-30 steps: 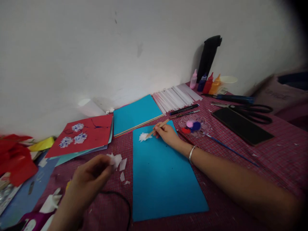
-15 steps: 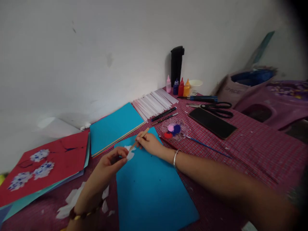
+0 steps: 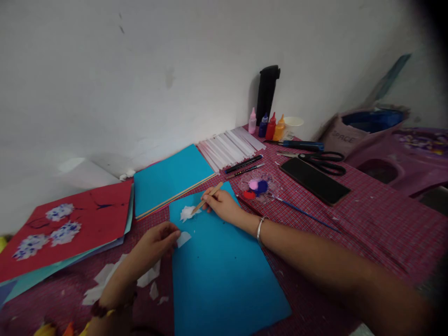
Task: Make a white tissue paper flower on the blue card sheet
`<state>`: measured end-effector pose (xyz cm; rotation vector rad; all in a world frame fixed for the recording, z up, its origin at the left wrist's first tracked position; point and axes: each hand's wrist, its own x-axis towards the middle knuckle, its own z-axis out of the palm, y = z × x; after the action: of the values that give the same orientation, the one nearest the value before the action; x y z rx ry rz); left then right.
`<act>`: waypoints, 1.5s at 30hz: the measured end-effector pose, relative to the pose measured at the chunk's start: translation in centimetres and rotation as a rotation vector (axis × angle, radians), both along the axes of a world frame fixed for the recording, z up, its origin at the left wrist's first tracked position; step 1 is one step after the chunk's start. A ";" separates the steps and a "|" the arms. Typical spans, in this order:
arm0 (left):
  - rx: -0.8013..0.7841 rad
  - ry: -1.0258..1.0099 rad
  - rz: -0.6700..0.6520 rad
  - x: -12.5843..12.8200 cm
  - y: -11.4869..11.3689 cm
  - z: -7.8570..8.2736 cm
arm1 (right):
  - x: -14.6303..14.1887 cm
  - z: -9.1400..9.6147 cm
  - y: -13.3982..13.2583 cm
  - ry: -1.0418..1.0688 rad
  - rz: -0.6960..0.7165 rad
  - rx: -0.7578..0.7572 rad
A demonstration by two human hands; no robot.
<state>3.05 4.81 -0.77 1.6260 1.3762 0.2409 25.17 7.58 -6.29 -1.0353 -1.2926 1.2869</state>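
My right hand (image 3: 222, 203) grips a flat wooden craft stick (image 3: 216, 188), its lower tip touching a ragged white paper flower (image 3: 186, 213). That flower lies near the upper left of a blue sheet (image 3: 227, 280). Between the thumb and fingertips of my left hand (image 3: 159, 242) is a small white paper piece (image 3: 184, 239), just above or on the sheet's left edge; contact is unclear. Several torn white paper scraps (image 3: 149, 276) lie by my left wrist. Small dark dots mark the blue sheet.
Left lies a red sheet (image 3: 115, 205) with blue-dabbed white flowers. Behind are blue sheets (image 3: 171, 177) and white paper strips (image 3: 231, 147). To the right are a paint palette (image 3: 271, 186), a paintbrush (image 3: 308, 214), a phone (image 3: 315, 181), scissors (image 3: 324, 163) and paint bottles (image 3: 271, 127).
My left hand has drawn back toward me from the white flower with a paper piece. The stick's tip stays at the flower. The view has shifted slightly.
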 end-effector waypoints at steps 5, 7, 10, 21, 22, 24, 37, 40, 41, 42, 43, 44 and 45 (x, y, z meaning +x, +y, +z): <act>-0.089 0.039 0.036 -0.6 0.2 0.0 | 0.0 0.2 0.0 -0.049 -0.010 0.000; -0.052 -0.009 0.004 -0.6 0.4 -0.5 | 0.0 0.3 0.0 -0.056 -0.017 -0.008; 0.058 -0.022 -0.006 -0.2 0.6 -1.5 | 0.0 0.3 0.0 -0.052 -0.018 -0.002; 0.204 0.011 -0.046 0.3 0.3 -0.8 | 0.0 0.4 0.0 0.042 -0.032 -0.014; 0.201 -0.046 -0.040 0.3 0.2 -0.4 | 0.0 0.4 0.0 0.047 -0.034 -0.018; 0.193 -0.126 -0.011 0.6 0.0 0.3 | 0.0 0.4 0.0 0.054 -0.039 -0.031; 0.448 -0.151 0.037 3.2 1.4 -0.7 | -0.1 0.3 0.1 0.091 -0.028 -0.024; 0.348 -0.185 0.116 3.3 1.3 -0.7 | -0.1 0.1 0.1 0.087 -0.025 -0.014; 0.303 -0.212 0.147 3.3 1.2 -0.7 | -0.1 0.1 0.2 0.083 -0.024 -0.018; 0.274 -0.243 0.173 3.3 1.1 -0.7 | -0.1 0.0 0.2 0.081 -0.022 -0.024; 0.264 -0.271 0.189 3.3 1.1 -0.8 | -0.1 -0.1 0.2 0.083 -0.021 -0.028; 0.272 -0.292 0.196 3.3 1.1 -0.9 | -0.1 -0.1 0.2 0.085 -0.019 -0.028; 0.289 -0.300 0.196 3.3 1.2 -1.0 | -0.1 -0.2 0.2 0.085 -0.020 -0.024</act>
<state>6.40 5.96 -1.74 1.6053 1.3098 0.7989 25.03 7.82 -6.47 -0.9975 -1.2021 1.3204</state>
